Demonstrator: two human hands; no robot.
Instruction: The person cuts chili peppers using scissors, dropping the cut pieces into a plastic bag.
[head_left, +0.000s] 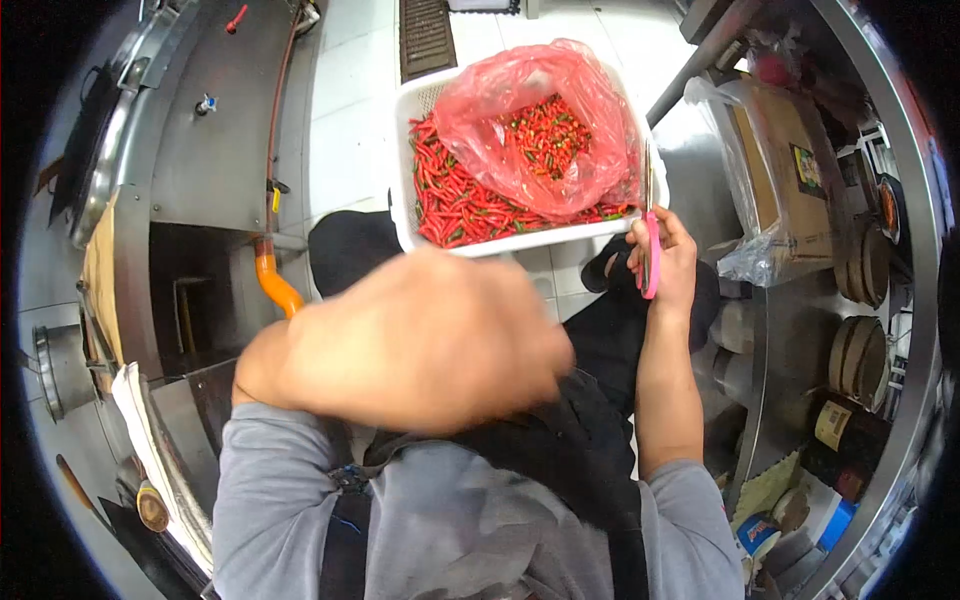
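Pink-handled scissors (652, 255) are in my right hand (668, 262), at the right edge of a white basket (515, 243); their blades point up, away from me. Close to the camera, my left hand (440, 340) is raised in front of my body and blurred; its fingers are smeared, and whether it holds anything is hidden. Whole red chillies (455, 195) with green stems fill the basket's left and front. On them lies an open pink plastic bag (480, 95), with small cut chilli pieces (548, 138) inside.
A steel counter (215, 140) with an orange pipe (275, 280) stands on the left. On the right, a cardboard box (790, 170) in clear plastic rests on a steel shelf (760, 350). A drain grate (427, 38) lies in the tiled floor.
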